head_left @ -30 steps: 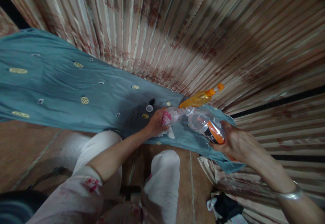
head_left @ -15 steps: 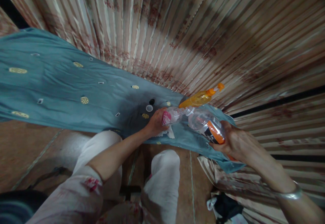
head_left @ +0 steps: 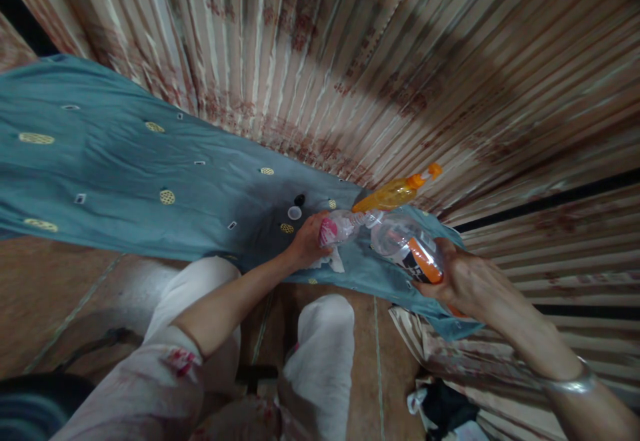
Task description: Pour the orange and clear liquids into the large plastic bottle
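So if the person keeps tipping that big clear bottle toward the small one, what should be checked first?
1. Left hand grips the small bottle: ok.
2. Right hand grips the large clear bottle: ok.
3. The two bottle mouths meet: ok, they look close together near the middle.
4. Small bottle uncapped: cannot tell; a white cap and a dark cap lie on the teal cloth.
5. Orange spray bottle stands apart behind: ok.
6. Liquid level in either bottle: cannot tell.
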`<action>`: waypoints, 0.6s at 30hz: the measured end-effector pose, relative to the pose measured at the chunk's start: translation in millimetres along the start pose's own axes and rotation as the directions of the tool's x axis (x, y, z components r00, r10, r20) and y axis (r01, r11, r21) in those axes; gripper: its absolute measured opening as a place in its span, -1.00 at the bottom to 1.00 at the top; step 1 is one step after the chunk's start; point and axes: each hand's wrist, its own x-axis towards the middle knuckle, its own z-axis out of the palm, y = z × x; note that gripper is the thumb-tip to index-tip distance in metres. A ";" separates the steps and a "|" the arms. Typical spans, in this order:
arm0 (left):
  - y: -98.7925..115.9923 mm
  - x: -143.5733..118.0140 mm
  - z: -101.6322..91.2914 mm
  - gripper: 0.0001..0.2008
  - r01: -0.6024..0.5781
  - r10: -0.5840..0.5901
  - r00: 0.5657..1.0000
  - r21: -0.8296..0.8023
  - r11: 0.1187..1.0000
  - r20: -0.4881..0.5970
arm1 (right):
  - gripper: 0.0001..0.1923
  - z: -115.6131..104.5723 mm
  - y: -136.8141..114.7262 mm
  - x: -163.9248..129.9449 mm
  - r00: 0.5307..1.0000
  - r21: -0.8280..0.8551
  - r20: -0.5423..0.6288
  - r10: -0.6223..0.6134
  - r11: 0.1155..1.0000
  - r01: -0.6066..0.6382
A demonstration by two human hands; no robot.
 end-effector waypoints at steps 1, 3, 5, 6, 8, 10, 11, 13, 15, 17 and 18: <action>0.2 0.0 -0.1 0.01 0.001 -0.001 1.000 0.001 1.000 0.004 | -0.59 -0.4 -0.2 0.3 1.000 0.001 0.001 0.000 1.000 0.000; 0.6 -0.1 -0.2 0.02 -0.002 0.002 1.000 0.005 1.000 0.001 | -0.57 -1.1 -0.6 0.7 1.000 -0.002 0.002 0.002 1.000 -0.002; 1.1 -0.1 -0.5 0.01 -0.007 0.007 1.000 0.006 1.000 -0.010 | -0.54 -1.2 -0.8 0.9 1.000 -0.004 0.005 0.001 1.000 -0.001; 1.5 -0.1 -0.8 0.01 -0.007 0.007 1.000 0.006 1.000 -0.010 | -0.54 -0.9 -0.9 0.7 1.000 -0.002 0.006 0.000 1.000 0.000; 2.8 -0.2 -1.5 0.01 0.005 -0.005 1.000 0.005 1.000 0.000 | -0.54 -0.1 -0.7 0.2 1.000 0.000 0.001 -0.002 1.000 0.002; 4.3 -0.5 -2.3 0.00 0.016 -0.016 1.000 0.005 1.000 0.013 | -0.54 0.7 -0.5 -0.3 1.000 -0.004 -0.020 -0.005 1.000 0.005; 5.0 -0.9 -2.6 -0.01 0.015 -0.015 1.000 0.004 1.000 0.013 | -0.54 0.8 -0.3 -0.6 1.000 -0.008 -0.027 -0.007 1.000 0.007; 6.0 -1.6 -2.7 -0.04 0.002 -0.002 1.000 -0.003 1.000 0.001 | -0.53 0.3 -0.2 -0.7 0.999 -0.012 -0.029 -0.014 1.000 0.013; 6.3 -2.1 -2.5 -0.05 -0.008 0.008 1.000 -0.013 1.000 -0.008 | -0.53 -0.7 -0.6 -0.8 1.000 -0.015 -0.019 -0.016 1.000 0.015; 5.9 -1.9 -2.3 -0.05 -0.004 0.004 1.000 -0.017 1.000 -0.012 | -0.53 -1.5 -1.3 -0.9 1.000 -0.020 -0.007 -0.008 1.000 0.008; 5.7 -1.5 -2.3 -0.04 0.002 -0.002 1.000 -0.018 1.000 -0.010 | -0.54 -1.5 -1.6 -1.0 1.000 -0.022 -0.002 -0.001 1.000 0.001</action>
